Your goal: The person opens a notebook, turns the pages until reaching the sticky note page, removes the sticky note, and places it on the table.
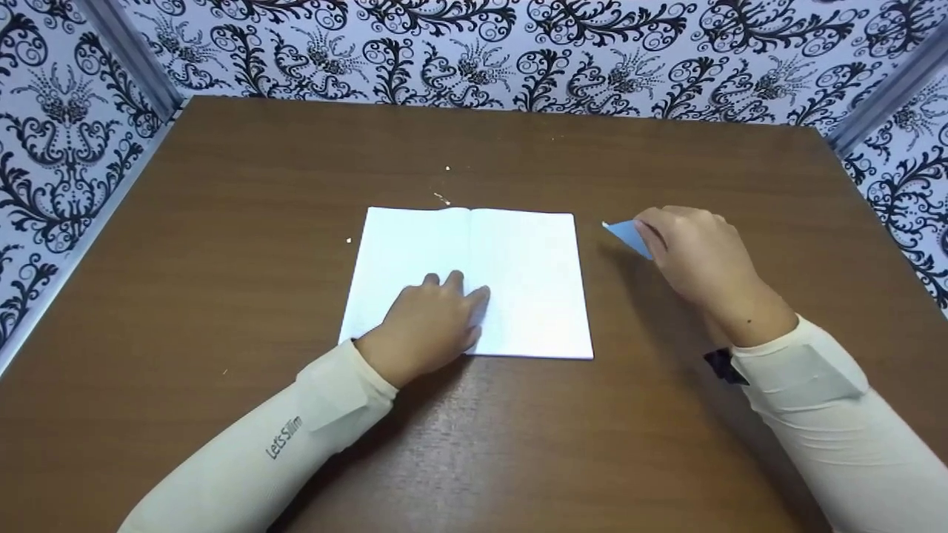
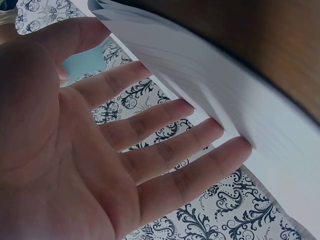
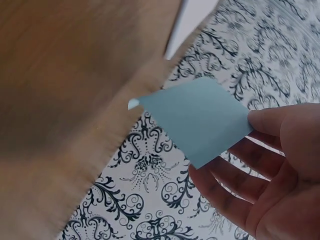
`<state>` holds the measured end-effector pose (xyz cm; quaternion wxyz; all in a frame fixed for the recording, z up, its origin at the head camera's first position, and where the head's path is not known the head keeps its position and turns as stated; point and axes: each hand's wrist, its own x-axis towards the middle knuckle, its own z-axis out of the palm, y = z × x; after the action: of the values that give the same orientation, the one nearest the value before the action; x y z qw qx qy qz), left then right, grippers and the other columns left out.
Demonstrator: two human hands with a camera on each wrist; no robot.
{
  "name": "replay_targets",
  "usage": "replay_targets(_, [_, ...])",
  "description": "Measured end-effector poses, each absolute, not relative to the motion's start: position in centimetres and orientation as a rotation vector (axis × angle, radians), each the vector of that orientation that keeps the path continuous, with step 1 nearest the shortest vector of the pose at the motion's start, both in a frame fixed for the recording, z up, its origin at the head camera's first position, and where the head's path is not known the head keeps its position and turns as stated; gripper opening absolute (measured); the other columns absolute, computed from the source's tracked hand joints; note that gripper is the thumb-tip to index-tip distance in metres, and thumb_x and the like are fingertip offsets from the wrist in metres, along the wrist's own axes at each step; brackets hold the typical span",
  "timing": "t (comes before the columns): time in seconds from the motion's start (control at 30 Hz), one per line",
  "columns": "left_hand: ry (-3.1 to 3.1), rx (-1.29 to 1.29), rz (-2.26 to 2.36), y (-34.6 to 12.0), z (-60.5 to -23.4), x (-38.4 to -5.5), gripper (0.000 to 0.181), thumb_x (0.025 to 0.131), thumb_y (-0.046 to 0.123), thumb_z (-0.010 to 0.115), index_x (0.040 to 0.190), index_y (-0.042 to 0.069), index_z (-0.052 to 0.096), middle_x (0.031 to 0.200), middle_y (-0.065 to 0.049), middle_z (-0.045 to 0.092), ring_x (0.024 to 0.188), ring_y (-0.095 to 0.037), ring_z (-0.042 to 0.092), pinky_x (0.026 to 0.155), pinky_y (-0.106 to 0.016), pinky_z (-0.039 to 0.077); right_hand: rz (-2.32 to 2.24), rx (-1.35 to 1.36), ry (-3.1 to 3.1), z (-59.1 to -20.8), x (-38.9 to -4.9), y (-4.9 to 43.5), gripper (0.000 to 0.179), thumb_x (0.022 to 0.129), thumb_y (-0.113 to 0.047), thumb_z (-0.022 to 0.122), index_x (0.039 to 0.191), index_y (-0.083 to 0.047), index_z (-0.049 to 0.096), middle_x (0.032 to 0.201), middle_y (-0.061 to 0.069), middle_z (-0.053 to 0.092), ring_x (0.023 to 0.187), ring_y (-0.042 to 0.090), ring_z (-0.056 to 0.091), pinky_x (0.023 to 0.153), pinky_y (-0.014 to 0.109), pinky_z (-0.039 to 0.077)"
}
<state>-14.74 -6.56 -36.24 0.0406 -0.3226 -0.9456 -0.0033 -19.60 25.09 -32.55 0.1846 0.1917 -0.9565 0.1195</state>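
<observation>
An open notebook [image 1: 529, 289] with white pages lies flat on the brown table. My left hand [image 1: 433, 322] rests on it near the centre fold, and in the left wrist view its straight, spread fingertips touch the page. To the right of the notebook, my right hand [image 1: 696, 255] is raised above the table. Between thumb and fingers it pinches a small light-blue square of paper [image 3: 197, 120], apart from the notebook. One corner of that paper is curled over, as the right wrist view shows. In the head view the hand hides much of the paper.
The brown table [image 1: 259, 170] extends around the notebook on all sides. Several tiny white scraps [image 1: 442, 198] lie beyond and beside it. Black-and-white patterned panels [image 1: 459, 52] stand behind the table and at both sides, with grey posts [image 1: 133, 55] at the corners.
</observation>
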Motion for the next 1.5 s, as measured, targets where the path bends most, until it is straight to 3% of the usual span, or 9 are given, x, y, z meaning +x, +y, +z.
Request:
replay_targets(0.5, [-2.884, -0.991, 0.003, -6.3, -36.1, -14.6, 0.037, 0.094, 0.031, 0.067, 0.123, 0.008, 0.064, 0.099, -0.019, 0.068, 0.078, -0.034, 0.069, 0.058, -0.043, 0.059, 0.216, 0.656, -2.787, -33.7, -18.0, 24.5, 0.014, 0.097, -0.008, 0.06, 0.094, -0.004, 0.072, 0.087, 0.01, 0.073, 0.075, 0.031, 0.066, 0.066, 0.054, 0.053])
replay_targets(0.77, [-2.878, -0.993, 0.018, -6.2, -36.1, -14.6, 0.037, 0.094, 0.032, 0.067, 0.122, 0.008, 0.064, 0.1, -0.019, 0.068, 0.078, -0.034, 0.07, 0.059, -0.043, 0.059, 0.18, 0.702, -2.831, -34.9, -17.1, 24.3, 0.011, 0.095, -0.006, 0.06, 0.088, -0.003, 0.068, 0.074, 0.009, 0.065, 0.062, 0.025, 0.055, 0.056, 0.049, 0.049])
replay_targets(1.17, [-2.936, -0.972, 0.049, -6.1, -36.5, -14.8, 0.043, 0.096, 0.035, 0.064, 0.132, 0.011, 0.061, 0.109, -0.02, 0.067, 0.086, -0.036, 0.07, 0.062, -0.044, 0.06, 0.183, 0.741, -2.897, -36.1, -16.4, 23.7, 0.015, 0.095, -0.008, 0.061, 0.083, -0.007, 0.067, 0.07, 0.007, 0.063, 0.062, 0.02, 0.05, 0.056, 0.044, 0.048])
replay_targets(1.33, [-2.93, -0.967, 0.044, -6.3, -36.6, -14.7, 0.041, 0.096, 0.034, 0.064, 0.129, 0.01, 0.062, 0.106, -0.019, 0.067, 0.083, -0.035, 0.07, 0.06, -0.044, 0.06, 0.18, 0.778, -2.955, -36.1, -16.3, 23.6, 0.016, 0.097, -0.016, 0.062, 0.09, -0.007, 0.074, 0.081, 0.005, 0.071, 0.069, 0.019, 0.059, 0.061, 0.045, 0.052])
replay_targets(1.5, [-2.897, -0.974, 0.012, -6.5, -36.5, -14.7, 0.04, 0.095, 0.033, 0.065, 0.126, 0.009, 0.063, 0.101, -0.019, 0.067, 0.079, -0.035, 0.069, 0.058, -0.043, 0.059, 0.166, 0.789, -3.026, -35.6, -16.6, 23.6, 0.021, 0.098, -0.022, 0.06, 0.099, -0.006, 0.075, 0.101, 0.009, 0.074, 0.09, 0.029, 0.069, 0.075, 0.051, 0.056])
